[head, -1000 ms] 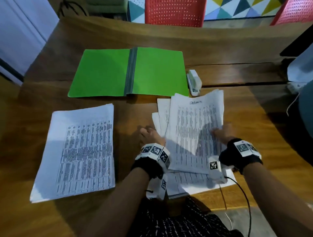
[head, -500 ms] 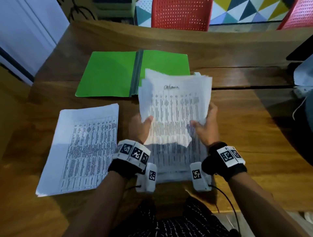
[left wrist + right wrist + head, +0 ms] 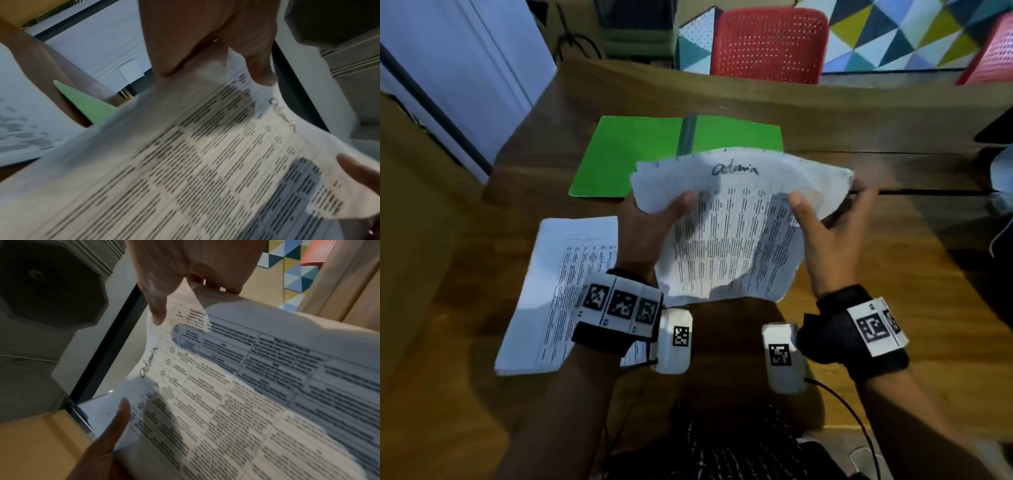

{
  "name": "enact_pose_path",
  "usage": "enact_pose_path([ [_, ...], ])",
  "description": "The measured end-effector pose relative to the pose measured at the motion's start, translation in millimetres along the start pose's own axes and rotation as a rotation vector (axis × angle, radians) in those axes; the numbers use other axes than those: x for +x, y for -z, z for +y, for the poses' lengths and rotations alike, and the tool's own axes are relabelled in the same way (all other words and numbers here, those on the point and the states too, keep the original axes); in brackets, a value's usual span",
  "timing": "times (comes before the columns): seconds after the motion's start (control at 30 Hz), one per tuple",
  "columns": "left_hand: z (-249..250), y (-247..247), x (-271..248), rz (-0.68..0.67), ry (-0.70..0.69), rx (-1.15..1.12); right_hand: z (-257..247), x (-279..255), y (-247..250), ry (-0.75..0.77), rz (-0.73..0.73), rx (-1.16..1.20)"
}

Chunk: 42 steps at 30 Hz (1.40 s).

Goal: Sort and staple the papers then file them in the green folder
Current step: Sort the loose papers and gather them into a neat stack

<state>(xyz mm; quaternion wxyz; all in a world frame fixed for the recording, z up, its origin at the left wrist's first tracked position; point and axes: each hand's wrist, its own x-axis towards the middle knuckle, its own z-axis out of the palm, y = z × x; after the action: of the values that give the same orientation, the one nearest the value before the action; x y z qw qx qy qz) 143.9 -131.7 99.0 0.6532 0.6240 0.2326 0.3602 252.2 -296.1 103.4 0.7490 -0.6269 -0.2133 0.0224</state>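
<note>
Both hands hold a sheaf of printed papers [image 3: 729, 236] up off the table, its top sheet marked "Admin" by hand. My left hand [image 3: 654, 219] grips the sheaf's upper left side, thumb on the front. My right hand [image 3: 825, 222] grips the upper right side, thumb on the front and fingers behind. The same sheaf [image 3: 205, 162] fills the left wrist view, and in the right wrist view the sheaf [image 3: 226, 402] bends under my thumb. A second paper stack [image 3: 558, 294] lies flat at the left. The open green folder [image 3: 626, 154] lies beyond the papers. The stapler is hidden.
The wooden table [image 3: 893, 274] has a seam running across at the right. Red chairs [image 3: 770, 44] stand behind the far edge. A white object [image 3: 1001, 171] sits at the right edge. A cable [image 3: 859, 421] trails from my right wrist.
The sheaf went from lying on the table to being lifted and raised toward the folder. Both hands slid up to its top corners, and the sheets now bow and fan.
</note>
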Motion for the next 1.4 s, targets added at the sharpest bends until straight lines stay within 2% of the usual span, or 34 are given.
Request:
enact_pose_path([
  [0.13,-24,-3,-11,-0.094,0.159,0.135,8,-10,-5,-0.053,0.013,-0.065],
  [0.2,-30,-3,-17,-0.147,0.198,0.114,10,-11,-9,-0.042,0.039,-0.073],
  [0.3,-30,2,-11,-0.076,0.26,0.163,14,-10,-20,-0.016,0.095,-0.114],
  [0.4,-13,21,14,0.062,0.239,0.178,25,-14,-37,-0.054,0.094,-0.225],
  [0.53,6,72,54,0.215,0.239,0.282,47,-31,-80,-0.155,-0.126,-0.461],
  [0.6,4,104,69,0.302,0.282,0.41,56,-44,-105,-0.234,-0.269,-0.52],
  [0.67,-7,135,78,0.329,0.336,0.528,62,-56,-129,-0.29,-0.423,-0.616],
  [0.77,-28,178,73,0.308,0.429,0.647,73,-74,-156,-0.397,-0.662,-0.814],
  [0.83,-43,200,65,0.278,0.48,0.741,85,-84,-165,-0.476,-0.699,-0.903],
  [0.93,-61,217,55,0.159,0.538,0.835,106,-97,-167,-0.583,-0.741,-0.96],
  [1.0,-69,225,51,0.078,0.593,0.854,112,-103,-171,-0.64,-0.727,-0.97],
  [1.07,-77,230,45,0.037,0.698,0.95,114,-109,-175,-0.671,-0.631,-0.971],
  [1.17,-86,226,30,-0.007,0.84,1.147,117,-118,-180,-0.625,-0.583,-1.057],
  [1.27,-90,214,23,0.051,0.861,1.035,123,-121,-182,-0.701,-0.574,-0.966],
  [1.4,-87,195,22,0.019,0.843,0.753,123,-114,-164,-0.739,-0.439,-0.733],
])
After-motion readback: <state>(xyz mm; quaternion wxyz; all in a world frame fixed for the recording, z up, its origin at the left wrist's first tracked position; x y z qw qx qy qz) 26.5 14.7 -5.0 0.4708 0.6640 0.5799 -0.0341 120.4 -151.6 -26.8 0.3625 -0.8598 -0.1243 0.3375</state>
